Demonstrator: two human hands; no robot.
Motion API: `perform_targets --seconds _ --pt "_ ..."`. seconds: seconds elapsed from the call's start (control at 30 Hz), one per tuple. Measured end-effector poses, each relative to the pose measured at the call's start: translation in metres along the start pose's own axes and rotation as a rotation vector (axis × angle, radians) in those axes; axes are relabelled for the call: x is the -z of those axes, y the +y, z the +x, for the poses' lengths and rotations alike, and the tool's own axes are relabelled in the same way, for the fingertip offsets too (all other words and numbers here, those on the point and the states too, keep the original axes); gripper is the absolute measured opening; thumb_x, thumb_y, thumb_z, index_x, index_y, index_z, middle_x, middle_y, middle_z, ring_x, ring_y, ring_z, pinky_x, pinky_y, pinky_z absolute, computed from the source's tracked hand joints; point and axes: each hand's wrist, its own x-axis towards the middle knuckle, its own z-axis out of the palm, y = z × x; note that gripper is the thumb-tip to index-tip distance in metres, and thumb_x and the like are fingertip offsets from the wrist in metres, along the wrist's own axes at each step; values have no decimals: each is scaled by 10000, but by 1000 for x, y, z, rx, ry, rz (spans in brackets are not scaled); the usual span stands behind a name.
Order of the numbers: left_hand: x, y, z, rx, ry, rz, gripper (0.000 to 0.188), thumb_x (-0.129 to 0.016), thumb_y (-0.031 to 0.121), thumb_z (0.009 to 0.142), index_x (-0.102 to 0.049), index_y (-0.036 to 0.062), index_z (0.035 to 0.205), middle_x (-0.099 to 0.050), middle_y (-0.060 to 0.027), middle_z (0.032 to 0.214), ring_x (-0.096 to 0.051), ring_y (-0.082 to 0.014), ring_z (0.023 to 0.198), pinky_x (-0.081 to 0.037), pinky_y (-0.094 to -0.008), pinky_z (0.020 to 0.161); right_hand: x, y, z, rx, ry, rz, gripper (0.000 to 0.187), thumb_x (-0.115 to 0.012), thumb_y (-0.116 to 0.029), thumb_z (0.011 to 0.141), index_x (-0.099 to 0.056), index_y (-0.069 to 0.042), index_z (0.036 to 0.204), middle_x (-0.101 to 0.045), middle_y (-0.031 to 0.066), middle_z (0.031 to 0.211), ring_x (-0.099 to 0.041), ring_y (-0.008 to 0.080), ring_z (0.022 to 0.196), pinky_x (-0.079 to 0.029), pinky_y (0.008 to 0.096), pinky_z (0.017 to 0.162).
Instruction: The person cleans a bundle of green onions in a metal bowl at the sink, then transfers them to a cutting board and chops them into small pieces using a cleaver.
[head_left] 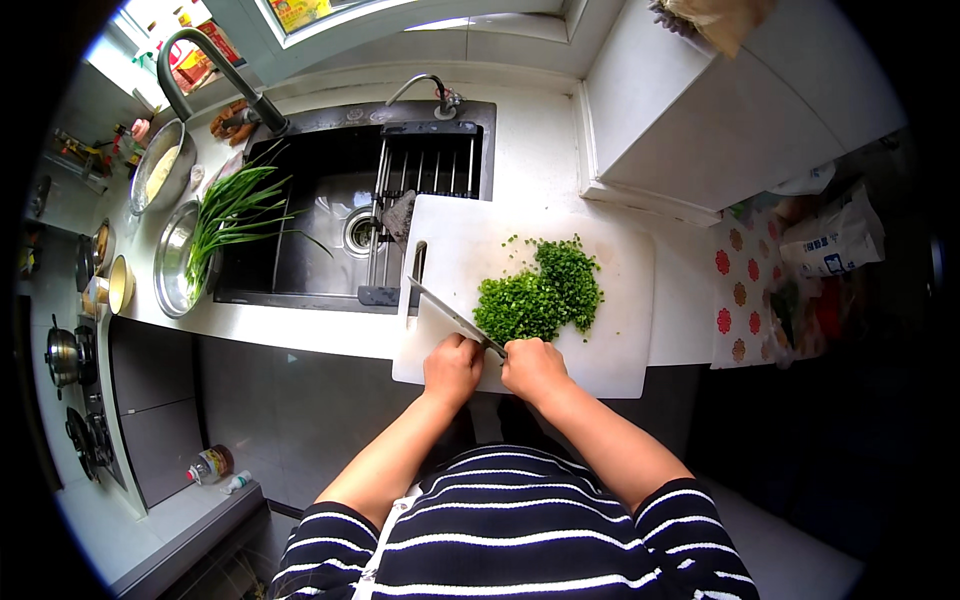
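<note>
My right hand (535,370) grips the handle of a kitchen knife (447,311) over the near edge of a white cutting board (620,350). The blade slants away to the far left, across the board. Close beside the handle, my left hand (453,370) is closed, fingers curled against the near side of the blade; whatever they hold is hidden. Beyond my right hand, a heap of finely chopped green chives (540,295) covers the middle of the board. A few loose bits lie around the heap.
Left of the board is a dark sink (310,215) with a metal rack (430,155) and a tap (215,60). Long uncut chives (235,215) lie over a steel bowl (172,260). At right hangs a flowered cloth (740,290) near plastic bags (835,235). A wall cabinet (720,130) juts out.
</note>
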Motion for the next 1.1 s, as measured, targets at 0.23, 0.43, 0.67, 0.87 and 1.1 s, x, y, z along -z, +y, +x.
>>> perform_targets --seconds 0.23,0.43,0.67,0.87,1.1 --pt "-4 -8 -4 -5 -30 -31 52 -680 142 744 -657 99 761 -618 -88 773 -623 -310 722 -512 -424 595 -10 -7 10 5 -25 -36 149 -570 -155 783 -688 -64 797 -674 199 791 -656 399 779 -526 493 747" --pt "0 -6 1 30 -78 -40 33 -670 141 751 -669 109 753 -624 -84 779 -627 -306 729 -512 -428 604 12 -5 4 34 -38 -2 166 -572 -130 774 -693 -50 855 -680 212 847 -665 386 827 -535 464 768" --pt "-2 -7 1 25 -88 -38 50 -658 151 760 -674 108 742 -631 -88 786 -631 -310 729 -512 -431 602 0 -7 0 57 -21 -15 149 -569 -141 778 -687 -56 805 -671 209 792 -658 396 784 -530 483 747" --pt "-5 -11 -2 -8 -59 -35 44 -661 145 762 -668 105 746 -621 -92 771 -623 -314 712 -507 -432 591 -8 -10 15 72 17 30 148 -571 -128 765 -687 -48 810 -670 216 806 -657 399 805 -531 474 759" --pt "-3 -14 -9 -45 -14 -49 55 -684 139 753 -647 101 768 -613 -95 785 -615 -314 712 -498 -425 592 -6 -2 3 94 39 37 160 -572 -163 778 -692 -56 785 -662 212 767 -650 398 753 -529 484 733"
